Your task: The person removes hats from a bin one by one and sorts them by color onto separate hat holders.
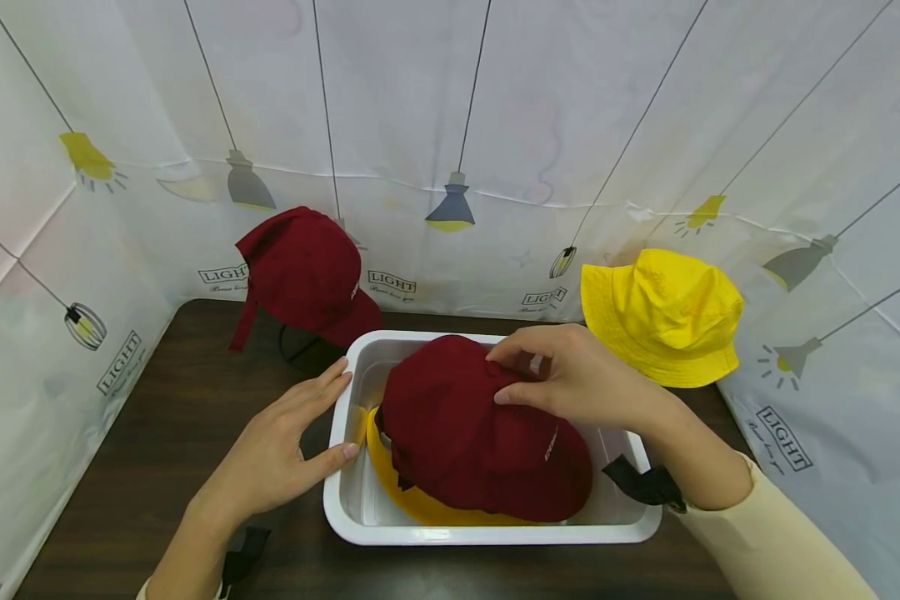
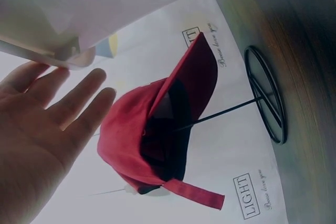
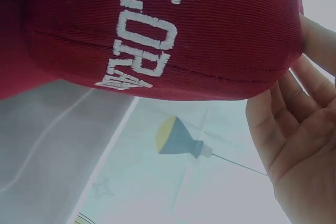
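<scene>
A dark red baseball cap (image 1: 450, 433) lies in a white plastic tray (image 1: 495, 535), on top of a yellow hat (image 1: 435, 506) whose brim shows at the left and front. My right hand (image 1: 570, 375) pinches the cap's crown near its top between thumb and fingers. White embroidered letters cross the front of this cap (image 3: 210, 35) in the right wrist view, with my right hand (image 3: 299, 129) at the crown. At the tray's left rim, my left hand (image 1: 281, 446) rests with fingers extended and thumb spread. The left wrist view shows that hand's (image 2: 47, 114) fingertips against the tray's edge.
Behind the tray at the left, another red cap (image 1: 300, 271) hangs on a black wire stand (image 2: 268, 95), its strap dangling. A yellow bucket hat (image 1: 660, 321) is at the back right. Printed cloth (image 1: 390, 100) encloses the dark wooden table (image 1: 142, 467) at the back and sides.
</scene>
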A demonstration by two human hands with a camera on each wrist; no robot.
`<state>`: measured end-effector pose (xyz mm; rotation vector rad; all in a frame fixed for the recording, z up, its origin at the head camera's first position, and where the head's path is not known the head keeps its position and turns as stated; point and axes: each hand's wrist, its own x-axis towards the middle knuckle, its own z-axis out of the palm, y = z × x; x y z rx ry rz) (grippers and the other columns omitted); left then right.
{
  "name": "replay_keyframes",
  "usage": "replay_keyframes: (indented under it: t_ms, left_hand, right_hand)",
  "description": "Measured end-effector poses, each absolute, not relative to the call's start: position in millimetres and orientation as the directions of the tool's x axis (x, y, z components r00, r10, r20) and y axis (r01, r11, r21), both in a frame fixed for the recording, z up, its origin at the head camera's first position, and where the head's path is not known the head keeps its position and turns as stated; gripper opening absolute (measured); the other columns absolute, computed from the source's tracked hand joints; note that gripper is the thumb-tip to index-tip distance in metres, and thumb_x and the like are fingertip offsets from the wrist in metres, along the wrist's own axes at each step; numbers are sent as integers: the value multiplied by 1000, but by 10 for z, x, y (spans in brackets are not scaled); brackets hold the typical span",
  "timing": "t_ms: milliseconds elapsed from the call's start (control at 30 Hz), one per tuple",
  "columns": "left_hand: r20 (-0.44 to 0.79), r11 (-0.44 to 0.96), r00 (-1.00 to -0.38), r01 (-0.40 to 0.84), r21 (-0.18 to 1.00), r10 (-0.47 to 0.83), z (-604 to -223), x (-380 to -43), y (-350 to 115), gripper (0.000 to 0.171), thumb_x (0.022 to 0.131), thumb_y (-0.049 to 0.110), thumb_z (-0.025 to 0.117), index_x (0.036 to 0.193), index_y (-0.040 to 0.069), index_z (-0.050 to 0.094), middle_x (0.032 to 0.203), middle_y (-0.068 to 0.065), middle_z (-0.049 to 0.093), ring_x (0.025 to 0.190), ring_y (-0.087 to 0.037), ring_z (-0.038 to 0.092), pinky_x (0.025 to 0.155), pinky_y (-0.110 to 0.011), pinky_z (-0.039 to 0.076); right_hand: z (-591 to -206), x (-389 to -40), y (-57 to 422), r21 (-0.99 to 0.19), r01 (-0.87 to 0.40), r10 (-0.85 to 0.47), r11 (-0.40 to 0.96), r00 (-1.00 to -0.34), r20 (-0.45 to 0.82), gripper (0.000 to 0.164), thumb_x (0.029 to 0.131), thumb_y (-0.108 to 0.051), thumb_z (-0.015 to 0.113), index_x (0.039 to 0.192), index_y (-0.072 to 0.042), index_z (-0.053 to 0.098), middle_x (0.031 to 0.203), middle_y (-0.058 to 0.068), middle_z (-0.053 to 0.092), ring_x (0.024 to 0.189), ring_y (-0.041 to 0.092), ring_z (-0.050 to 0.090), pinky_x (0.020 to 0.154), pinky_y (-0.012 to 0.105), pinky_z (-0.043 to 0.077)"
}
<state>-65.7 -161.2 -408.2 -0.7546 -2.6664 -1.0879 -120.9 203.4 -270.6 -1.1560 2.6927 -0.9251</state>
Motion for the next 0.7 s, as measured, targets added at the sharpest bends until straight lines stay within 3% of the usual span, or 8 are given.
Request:
replay_keyframes:
  t_ms: [700]
  left_hand:
    - [325, 609, -860, 508, 609, 393, -4069, -660, -1607, 79, 93, 38, 78, 160, 15, 45, 170, 5, 32, 147, -27, 44, 109, -65, 44]
  right_hand:
    - [-2519, -1195, 2056, -534, -683, -670, 498, -694, 263, 30, 82, -8, 90, 109, -12, 79, 92, -13, 71, 81, 7, 62, 63, 27, 57]
